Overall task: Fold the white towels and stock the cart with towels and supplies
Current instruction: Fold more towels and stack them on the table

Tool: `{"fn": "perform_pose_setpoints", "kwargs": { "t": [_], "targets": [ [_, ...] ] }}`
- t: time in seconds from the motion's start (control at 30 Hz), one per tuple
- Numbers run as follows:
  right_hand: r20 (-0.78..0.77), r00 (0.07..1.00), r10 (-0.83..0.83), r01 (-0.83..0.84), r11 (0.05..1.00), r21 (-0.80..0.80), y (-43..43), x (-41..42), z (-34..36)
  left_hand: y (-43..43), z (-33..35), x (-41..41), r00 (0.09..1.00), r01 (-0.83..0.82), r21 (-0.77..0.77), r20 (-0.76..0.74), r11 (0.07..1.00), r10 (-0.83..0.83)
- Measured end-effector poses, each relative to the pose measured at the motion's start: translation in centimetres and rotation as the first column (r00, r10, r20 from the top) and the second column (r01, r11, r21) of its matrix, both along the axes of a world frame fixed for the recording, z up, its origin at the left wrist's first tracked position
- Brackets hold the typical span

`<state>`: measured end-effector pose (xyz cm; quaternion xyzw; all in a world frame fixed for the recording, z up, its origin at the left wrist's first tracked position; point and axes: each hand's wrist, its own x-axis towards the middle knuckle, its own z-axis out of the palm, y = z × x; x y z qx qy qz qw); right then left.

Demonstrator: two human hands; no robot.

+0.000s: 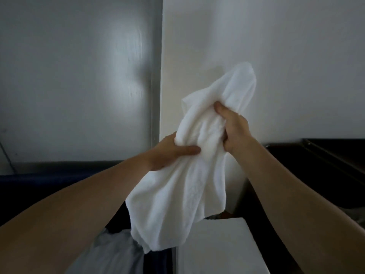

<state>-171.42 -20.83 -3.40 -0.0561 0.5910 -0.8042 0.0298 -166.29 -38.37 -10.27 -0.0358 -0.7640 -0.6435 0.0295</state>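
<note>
From here I see the left hand [169,155] low on the bunched white terry towel [189,190], fingers [186,150] closed around its left edge. The towel is held in the air, its long axis running from lower left to upper right, tail hanging free. The right hand [234,129] grips it higher, nearer the top end. I judge the hands must part along that axis to find corners.

Two arms are showing, both bare. Left forearm [79,204], lower left of the towel [189,184], is running uncovered right to the frame edge. Right forearm [296,194], lower right of the towel, is doing the same. Left hand [167,153] and right hand [235,129], either side of the towel, are showing bare too.
</note>
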Motion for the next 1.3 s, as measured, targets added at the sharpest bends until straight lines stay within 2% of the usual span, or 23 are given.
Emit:
{"fn": "perform_pose_setpoints", "kwargs": {
  "t": [0.03,0.1,0.17,0.23,0.33,0.43,0.5,0.6,0.7,0.8,0.83,0.9,0.97,1.03,1.1,1.17,1.2,1.23,1.3],
  "targets": [
    [-0.010,1.000,-0.015,0.014,1.000,-0.004,2.1,-0.4,0.3,1.4,0.4,-0.5,0.999,0.033,-0.030,-0.009,0.999,-0.033],
    [-0.029,0.999,-0.030,0.030,1.000,0.008,6.1,-1.3,0.4,4.1,0.5,-1.3,0.993,0.112,-0.191,0.003,0.975,-0.114],
    [-0.040,0.999,-0.028,0.030,0.998,0.055,9.9,-2.3,-0.2,6.4,-0.8,-2.2,0.984,0.172,-0.351,0.114,0.921,-0.140],
    [-0.032,0.999,-0.015,0.018,0.995,0.095,13.2,-3.3,-1.7,8.5,-2.8,-2.9,0.974,0.147,-0.468,0.221,0.871,-0.046],
    [0.029,1.000,0.011,-0.015,0.990,0.137,17.1,-4.8,-4.7,11.8,-5.0,-3.4,0.961,0.096,-0.596,0.264,0.797,0.081],
    [0.090,0.995,0.045,-0.061,0.980,0.192,19.3,-6.7,-8.1,14.7,-5.6,-2.9,0.941,0.061,-0.497,0.318,0.865,0.117],
    [0.096,0.990,0.099,-0.120,0.961,0.248,20.0,-7.6,-10.2,16.0,-5.5,-2.6,0.927,-0.065,-0.364,0.322,0.929,0.191],
    [0.088,0.983,0.162,-0.183,0.924,0.336,20.2,-8.3,-13.7,17.4,-4.6,-2.6,0.894,-0.236,-0.196,0.340,0.952,0.292],
    [0.158,0.955,0.250,-0.296,0.777,0.556,19.9,-8.0,-18.1,17.9,-4.5,-2.7,0.812,-0.381,-0.103,0.438,0.919,0.385],
    [0.359,0.855,0.376,-0.519,0.589,0.619,20.1,-6.9,-21.2,17.7,-6.2,-2.5,0.744,-0.465,-0.029,0.529,0.885,0.408],
    [0.406,0.817,0.410,-0.573,0.500,0.649,20.1,-6.1,-21.2,17.8,-6.8,-2.3,0.727,-0.488,0.003,0.554,0.873,0.405],
    [0.405,0.801,0.441,-0.577,0.388,0.719,19.7,-5.1,-21.1,17.6,-8.0,-2.2,0.706,-0.526,0.053,0.583,0.849,0.401],
    [0.343,0.803,0.488,-0.560,0.417,0.716,19.0,-3.8,-19.7,17.7,-8.6,-2.2,0.699,-0.527,0.080,0.608,0.846,0.378],
    [0.275,0.759,0.590,-0.599,0.468,0.650,18.3,-2.2,-17.8,17.9,-8.8,-2.3,0.695,-0.505,0.098,0.635,0.857,0.337],
    [0.219,0.679,0.701,-0.636,0.411,0.653,18.0,-1.0,-16.4,17.7,-8.8,-2.7,0.694,-0.505,0.133,0.650,0.853,0.310],
    [0.187,0.629,0.754,-0.556,0.269,0.786,18.1,-0.2,-15.7,17.5,-8.0,-3.0,0.697,-0.517,0.175,0.655,0.838,0.292],
    [0.154,0.624,0.766,-0.466,0.206,0.861,18.1,0.2,-15.5,17.3,-7.5,-3.2,0.712,-0.504,0.200,0.647,0.840,0.273],
    [0.107,0.626,0.772,-0.374,0.177,0.910,18.1,0.6,-15.5,17.2,-6.9,-3.3,0.723,-0.494,0.219,0.641,0.841,0.258],
    [-0.015,0.652,0.758,-0.187,0.180,0.966,17.9,1.3,-15.4,17.2,-5.5,-3.4,0.765,-0.438,0.262,0.611,0.860,0.204]
  ]
}}
